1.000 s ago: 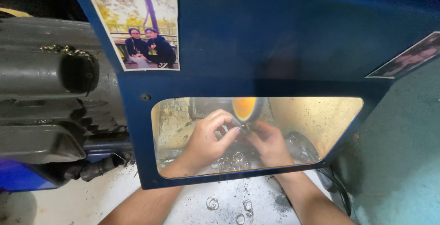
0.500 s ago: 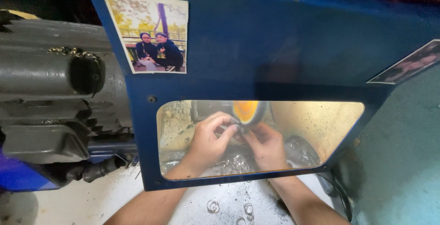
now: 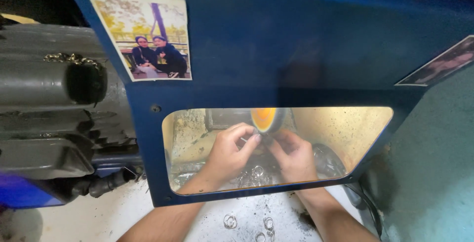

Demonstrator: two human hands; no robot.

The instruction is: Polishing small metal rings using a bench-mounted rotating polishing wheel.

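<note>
Through the clear window of a blue guard panel (image 3: 296, 54) I see both my hands under an orange polishing wheel (image 3: 265, 119). My left hand (image 3: 229, 150) and my right hand (image 3: 294, 154) pinch a small metal ring (image 3: 260, 137) between their fingertips, pressed against the wheel's lower edge. The ring itself is mostly hidden by my fingers. Several shiny rings (image 3: 254, 172) lie in a heap below my hands behind the window.
A grey electric motor (image 3: 49, 104) sits left of the panel. Loose rings (image 3: 249, 222) lie on the dusty white surface (image 3: 89, 217) in front. Two photographs (image 3: 145, 35) are stuck on the panel. A teal wall (image 3: 434, 173) stands at the right.
The view has shifted slightly, with the panel and window now sitting a little further right. My hands stay at the wheel, fingertips still together on the ring.
</note>
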